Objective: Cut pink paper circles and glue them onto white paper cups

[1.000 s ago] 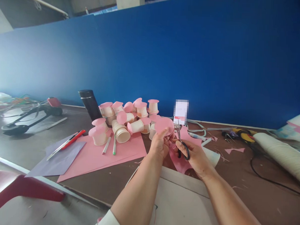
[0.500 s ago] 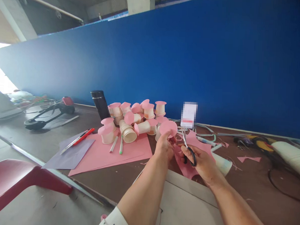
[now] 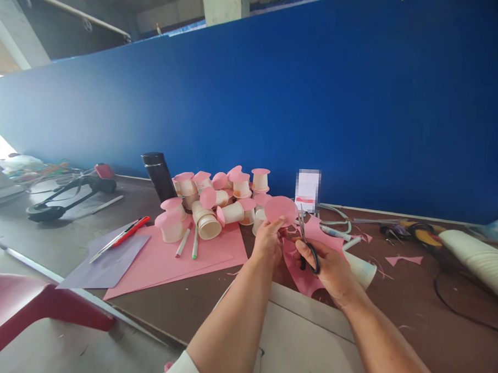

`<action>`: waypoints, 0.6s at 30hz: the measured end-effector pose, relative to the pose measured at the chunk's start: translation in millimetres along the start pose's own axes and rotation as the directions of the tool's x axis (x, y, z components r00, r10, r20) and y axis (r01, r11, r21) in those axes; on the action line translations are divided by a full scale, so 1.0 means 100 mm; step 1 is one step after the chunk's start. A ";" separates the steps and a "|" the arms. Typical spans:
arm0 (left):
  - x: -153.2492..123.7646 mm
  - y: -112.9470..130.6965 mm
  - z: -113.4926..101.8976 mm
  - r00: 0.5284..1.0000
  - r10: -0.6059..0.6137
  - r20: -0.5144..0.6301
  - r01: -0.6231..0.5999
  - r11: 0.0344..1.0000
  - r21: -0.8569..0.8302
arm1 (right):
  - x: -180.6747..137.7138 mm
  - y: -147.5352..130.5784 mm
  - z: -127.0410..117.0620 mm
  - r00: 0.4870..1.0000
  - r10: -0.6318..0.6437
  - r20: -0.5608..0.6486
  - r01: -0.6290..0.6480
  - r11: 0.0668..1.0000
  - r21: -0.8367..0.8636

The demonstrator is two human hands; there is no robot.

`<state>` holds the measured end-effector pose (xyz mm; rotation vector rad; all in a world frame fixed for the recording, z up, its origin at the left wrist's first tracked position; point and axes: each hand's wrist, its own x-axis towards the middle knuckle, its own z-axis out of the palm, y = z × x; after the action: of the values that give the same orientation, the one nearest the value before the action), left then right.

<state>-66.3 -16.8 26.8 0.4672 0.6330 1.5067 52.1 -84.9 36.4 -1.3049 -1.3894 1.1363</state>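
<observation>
My left hand point(image 3: 270, 239) is closed on a round pink paper disc point(image 3: 281, 210), thumb on its face. Black-handled scissors point(image 3: 309, 252) are in my right hand point(image 3: 326, 267), their blades pointing up beside the disc's right edge. Whether the blades touch the paper I cannot tell. Under my hands lies a pink paper offcut point(image 3: 300, 277) with curved cutouts. Just behind the disc stand several paper cups with pink discs on their ends, one white cup point(image 3: 260, 180) standing upright at the back. A stack of bare cups point(image 3: 207, 222) lies on its side among them.
Left of the cups are pink sheets point(image 3: 212, 262), two markers point(image 3: 183, 242), purple paper point(image 3: 117, 269) and a red utility knife point(image 3: 127, 234). A black flask point(image 3: 158, 177) leans behind. Paper scraps, tubing and a cup stack point(image 3: 359, 268) lie right. A red chair point(image 3: 21, 303) stands front left.
The view has shifted slightly, moving the scene to the left. The disc in my left hand has turned and now shows wider, and the scissor blades are closer together.
</observation>
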 end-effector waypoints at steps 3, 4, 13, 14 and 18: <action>-0.02 0.01 0.01 1.000 0.012 0.022 -0.012 1.000 0.024 | 0.01 0.02 0.00 1.000 0.007 -0.004 -0.007 1.000 0.007; -0.03 0.02 0.02 1.000 0.015 0.024 -0.016 0.999 0.031 | 0.01 0.03 0.00 1.000 0.006 -0.009 -0.006 1.000 0.010; -0.06 0.04 0.06 0.998 0.042 0.056 -0.046 0.996 0.071 | 0.05 0.12 0.00 0.999 0.000 -0.041 -0.001 1.000 -0.025; -0.07 0.04 0.06 0.998 0.035 0.056 -0.038 0.997 0.064 | 0.05 0.12 0.00 0.999 0.004 -0.042 -0.005 1.000 -0.016; -0.07 0.04 0.07 1.000 0.018 0.017 -0.018 1.000 0.019 | 0.05 0.14 0.00 0.998 0.035 -0.049 -0.033 0.998 0.048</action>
<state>-64.7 -23.0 35.2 0.5009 0.6313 1.5135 54.0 -79.8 22.9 -1.3193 -1.3009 1.1446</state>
